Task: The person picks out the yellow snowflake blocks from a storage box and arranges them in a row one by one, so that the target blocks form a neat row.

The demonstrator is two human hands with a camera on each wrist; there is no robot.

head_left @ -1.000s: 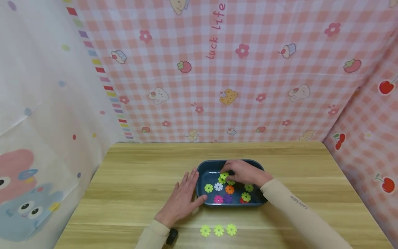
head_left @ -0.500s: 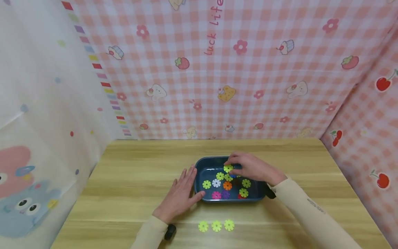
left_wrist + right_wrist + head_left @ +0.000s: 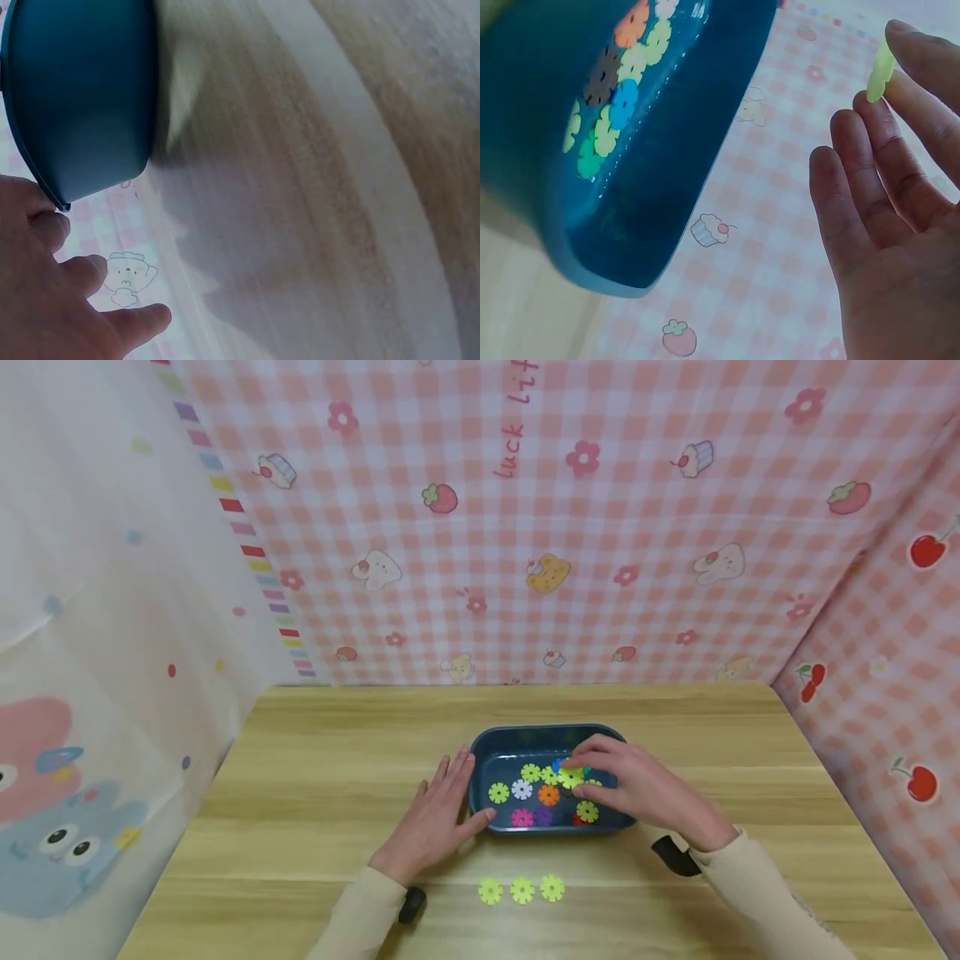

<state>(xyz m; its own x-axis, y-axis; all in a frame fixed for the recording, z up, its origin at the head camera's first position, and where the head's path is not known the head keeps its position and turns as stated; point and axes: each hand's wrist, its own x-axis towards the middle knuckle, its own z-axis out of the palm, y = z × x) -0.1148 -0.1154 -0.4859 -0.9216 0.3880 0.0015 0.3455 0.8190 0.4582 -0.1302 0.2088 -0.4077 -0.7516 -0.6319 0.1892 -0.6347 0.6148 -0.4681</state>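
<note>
My right hand is over the right part of a dark blue tray, pinching a yellow-green notched plastic disc between thumb and fingertip. Inside the tray lie several such discs: a white disc, an orange disc, a pink disc, a purple disc and several yellow-green ones. The right wrist view also shows a blue disc and a brown disc. My left hand rests against the tray's left side, fingers extended, fingertips at the rim.
Three yellow-green discs lie in a row in front of the tray, the middle disc among them. Everything stands on a wood-grain table. A pink checked cloth hangs behind it, with printed sheets at both sides.
My right hand has lifted a yellow-green disc from among the others and moved right and toward me with it. My left hand keeps its place at the tray.
</note>
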